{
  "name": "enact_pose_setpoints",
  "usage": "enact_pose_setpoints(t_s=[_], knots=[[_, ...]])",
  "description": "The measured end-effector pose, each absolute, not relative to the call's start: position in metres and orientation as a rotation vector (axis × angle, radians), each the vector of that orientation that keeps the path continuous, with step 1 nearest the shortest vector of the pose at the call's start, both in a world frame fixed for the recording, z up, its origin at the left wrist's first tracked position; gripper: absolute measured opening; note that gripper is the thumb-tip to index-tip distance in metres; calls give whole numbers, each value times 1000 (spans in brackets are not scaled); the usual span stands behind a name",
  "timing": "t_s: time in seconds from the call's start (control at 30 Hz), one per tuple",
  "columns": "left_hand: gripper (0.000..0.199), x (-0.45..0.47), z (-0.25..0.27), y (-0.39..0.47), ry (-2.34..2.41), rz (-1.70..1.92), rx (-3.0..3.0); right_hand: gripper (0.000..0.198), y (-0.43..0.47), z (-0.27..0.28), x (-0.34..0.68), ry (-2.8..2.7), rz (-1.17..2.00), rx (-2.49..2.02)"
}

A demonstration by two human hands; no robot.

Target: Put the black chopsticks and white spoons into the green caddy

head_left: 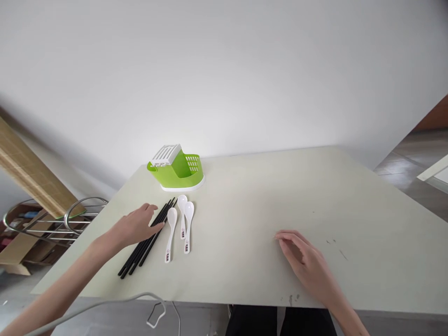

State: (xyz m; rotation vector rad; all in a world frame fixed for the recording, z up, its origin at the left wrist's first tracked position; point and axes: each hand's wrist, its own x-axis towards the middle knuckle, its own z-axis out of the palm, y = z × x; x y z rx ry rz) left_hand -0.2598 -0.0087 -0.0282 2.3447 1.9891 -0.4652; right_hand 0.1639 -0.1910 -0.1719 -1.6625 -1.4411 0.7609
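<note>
My left hand reaches over a bundle of black chopsticks, thumb and fingers apart on either side of it. The hand covers part of the bundle, and I cannot tell whether it touches. Just right of the chopsticks lie three white spoons, bowls pointing away from me and printed marks on their handles. My right hand rests on the right part of the table, fingertips and thumb brought together with nothing visible in them. Behind the spoons stands a green utensil holder with a white slotted top and a white base.
The pale table meets a white wall at its back edge. A grey cable loops across the front left edge. Left of the table are a metal rack, a cardboard box and a long tan board.
</note>
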Motion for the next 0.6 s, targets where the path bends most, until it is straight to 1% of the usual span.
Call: enact_pose_setpoints(t_s=[0.07,0.13,0.27,0.43,0.6], knots=[[76,-267,-35,-17,1999,-586,2297,39,-191,-172,165,-1450,770,-1668],[73,-274,-42,-22,1981,-674,2248,39,-191,-173,166,-1461,781,-1666],[57,-282,-53,-24,1970,-690,2262,39,-191,-173,166,-1453,757,-1660],[34,-280,-54,-15,2024,-752,2272,38,-191,-170,164,-1427,761,-1671],[23,-276,-53,-9,2082,-780,2291,40,-190,-170,165,-1419,781,-1685]])
